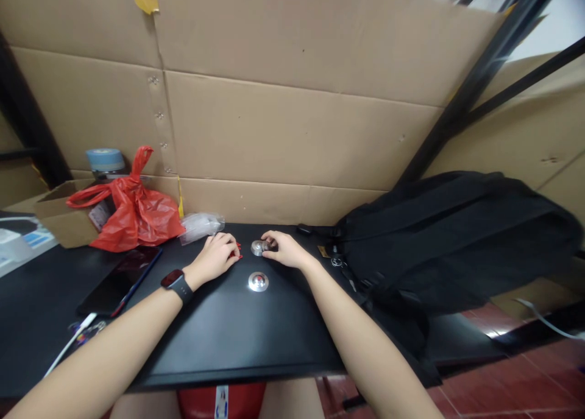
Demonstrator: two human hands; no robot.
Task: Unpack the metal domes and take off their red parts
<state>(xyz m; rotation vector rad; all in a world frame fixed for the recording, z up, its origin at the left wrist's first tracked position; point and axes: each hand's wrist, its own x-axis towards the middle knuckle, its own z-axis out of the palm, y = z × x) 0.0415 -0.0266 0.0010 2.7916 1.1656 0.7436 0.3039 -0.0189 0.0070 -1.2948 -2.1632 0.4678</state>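
Observation:
My right hand (286, 249) has its thumb and fingers closed around the side of a small round, shiny metal piece (257, 248) on the black table. Just left of it, my left hand (220, 253) rests low on the tabletop with its fingers curled. Bits of something small and red (239, 246) show at those fingertips; the fingers hide most of it, and I cannot tell its kind. Nearer to me lies a second shiny round metal piece (258, 281), disc-like with a reddish middle, touched by neither hand.
Left on the black table (219, 340) are a phone (121, 279), a tied red plastic bag (146, 215), a cardboard box (66, 215) and a clear plastic wrapper (202, 226). A black backpack (452, 242) fills the right side. Cardboard panels (292, 133) wall off the back.

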